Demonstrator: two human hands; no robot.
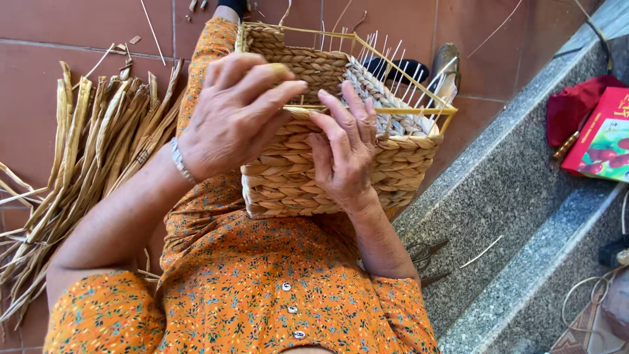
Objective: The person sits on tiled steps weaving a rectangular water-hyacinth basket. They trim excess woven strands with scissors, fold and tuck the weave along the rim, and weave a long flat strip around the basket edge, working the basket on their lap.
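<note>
Orange floral sleeves (262,288) nearest; both hands, left hand (232,115) and right hand (344,154), clamped on woven basket (341,137) rim; red box (601,134) on step, right.

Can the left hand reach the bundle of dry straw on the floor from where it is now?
Probably yes. The left hand rests on the woven basket, and the straw bundle lies on the tiles on that same side, with nothing between them.
</note>
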